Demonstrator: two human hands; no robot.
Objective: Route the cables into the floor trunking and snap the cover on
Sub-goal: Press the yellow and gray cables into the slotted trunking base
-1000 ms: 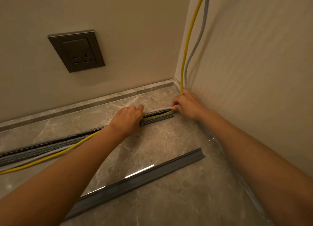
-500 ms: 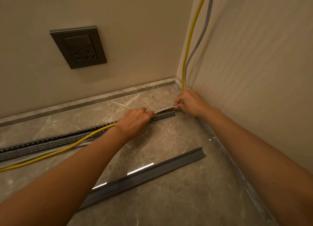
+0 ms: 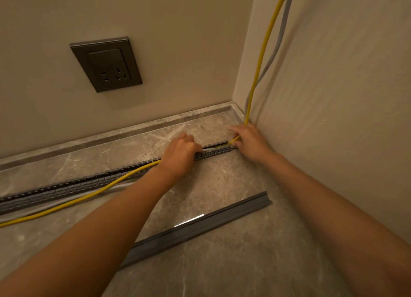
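Floor trunking (image 3: 89, 183): a grey slotted channel lying on the marble floor (image 3: 222, 263), running from the left edge of view toward the room corner, where its end stops just short of the right-hand wall (image 3: 333, 96). It is uncovered along all its visible length.

Yellow cable (image 3: 264, 52): descends the corner beside the right-hand wall, bends at floor level under the right hand and enters the open channel at its corner end. Between the two hands it sits in the channel. Left of the left hand it leaves the channel, crosses the near side wall and trails over the floor to the left edge of view.

Grey cable (image 3: 281, 29): comes down the corner alongside the yellow one. A pale length lies on the floor just beside the near side of the trunking at left; whether any part sits inside the channel cannot be told.

Cover (image 3: 200, 227): a grey strip lying loose on the floor, well apart from the trunking and roughly parallel to it, partly hidden by the left forearm.

Left hand (image 3: 180, 156): resting on the trunking, fingers curled down over the channel where the yellow cable passes beneath it. Whether the fingers pinch the cable or only press on it cannot be told.

Right hand (image 3: 249, 141): at the channel's corner end, fingers partly curled, fingertips touching the yellow cable at its bend. The hand is blurred; a firm hold cannot be confirmed.

Wall socket (image 3: 106, 64): dark plate on the rear wall, above the skirting.
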